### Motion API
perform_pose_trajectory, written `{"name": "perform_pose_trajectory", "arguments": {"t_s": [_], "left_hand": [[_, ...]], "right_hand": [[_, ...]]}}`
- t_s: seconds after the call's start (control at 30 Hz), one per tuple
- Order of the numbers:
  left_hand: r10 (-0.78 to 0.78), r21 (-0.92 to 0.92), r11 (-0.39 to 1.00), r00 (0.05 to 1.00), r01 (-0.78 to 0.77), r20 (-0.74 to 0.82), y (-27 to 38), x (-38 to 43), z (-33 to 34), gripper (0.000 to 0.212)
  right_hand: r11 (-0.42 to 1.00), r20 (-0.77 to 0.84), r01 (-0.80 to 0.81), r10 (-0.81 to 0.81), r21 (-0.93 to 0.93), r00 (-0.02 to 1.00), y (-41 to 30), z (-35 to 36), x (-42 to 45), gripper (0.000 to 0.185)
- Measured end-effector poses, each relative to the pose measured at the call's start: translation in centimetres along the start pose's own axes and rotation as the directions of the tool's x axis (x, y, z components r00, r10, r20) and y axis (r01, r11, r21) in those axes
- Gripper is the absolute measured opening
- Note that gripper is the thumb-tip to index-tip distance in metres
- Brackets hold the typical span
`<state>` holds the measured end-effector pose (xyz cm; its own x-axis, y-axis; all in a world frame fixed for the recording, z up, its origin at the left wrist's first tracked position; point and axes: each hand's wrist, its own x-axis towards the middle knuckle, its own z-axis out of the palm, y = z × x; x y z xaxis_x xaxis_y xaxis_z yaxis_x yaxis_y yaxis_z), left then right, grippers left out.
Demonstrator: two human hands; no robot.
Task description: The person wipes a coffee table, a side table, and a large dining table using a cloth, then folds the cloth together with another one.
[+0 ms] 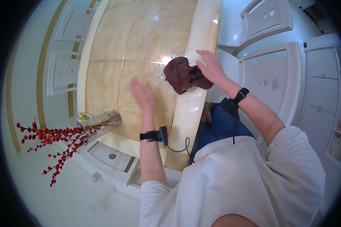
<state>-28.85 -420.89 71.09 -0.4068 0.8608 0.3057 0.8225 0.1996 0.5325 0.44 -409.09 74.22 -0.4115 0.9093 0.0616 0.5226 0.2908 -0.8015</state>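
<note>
A dark brown cloth item [178, 74], bunched at its middle, lies across the inner edge of the table's pale border. My right hand [211, 65] is at its right end, fingers spread over the border; the palm side touches or nearly touches the fabric, and its underside is hidden. Blurred by motion, my left hand [143, 95] is over the tan tabletop [108, 82], to the left of the cloth, with fingers apart and nothing in it. Both wrists wear black straps with small devices and cables.
A textured vase [102, 124] with red berry branches [59, 136] lies towards the left in view, near a small yellow packet [84, 116]. White chairs [270, 79] stand by the table's right side, others [64, 69] beyond its left side. A cable [184, 147] loops at the near border.
</note>
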Motion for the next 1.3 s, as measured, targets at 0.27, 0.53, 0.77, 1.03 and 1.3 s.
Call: {"name": "perform_pose_trajectory", "arguments": {"t_s": [0.27, 0.53, 0.77, 1.03, 1.3], "left_hand": [[0.118, 0.122, 0.980, 0.958, -0.154, 0.261, 16.2, -2.7, 7.4, 0.049], [0.192, 0.051, 0.978, 0.971, -0.201, 0.143, 13.0, -6.9, 5.3, 0.030], [0.154, 0.024, 0.986, 0.958, -0.165, 0.242, 9.3, -14.1, -1.2, 0.036], [0.029, 0.125, 0.991, 0.993, -0.043, 0.114, 13.1, -15.9, -0.8, 0.074], [0.059, 0.109, 0.992, 0.994, -0.069, 0.088, 15.1, -19.1, 1.3, 0.065]], "right_hand": [[0.857, -0.166, -0.109, 0.027, -0.504, 0.986, 2.6, 3.6, 1.2, 0.041], [0.892, -0.030, -0.008, -0.006, -0.451, 1.000, 1.6, 1.5, 1.9, 0.039], [0.863, 0.065, -0.006, 0.044, -0.505, 0.997, 3.6, 1.3, 2.1, 0.048], [0.782, 0.123, 0.029, 0.060, -0.622, 0.991, 2.8, 1.8, 2.5, 0.055], [0.692, 0.175, 0.106, 0.030, -0.714, 0.984, 4.2, 2.2, 2.6, 0.063]]}}
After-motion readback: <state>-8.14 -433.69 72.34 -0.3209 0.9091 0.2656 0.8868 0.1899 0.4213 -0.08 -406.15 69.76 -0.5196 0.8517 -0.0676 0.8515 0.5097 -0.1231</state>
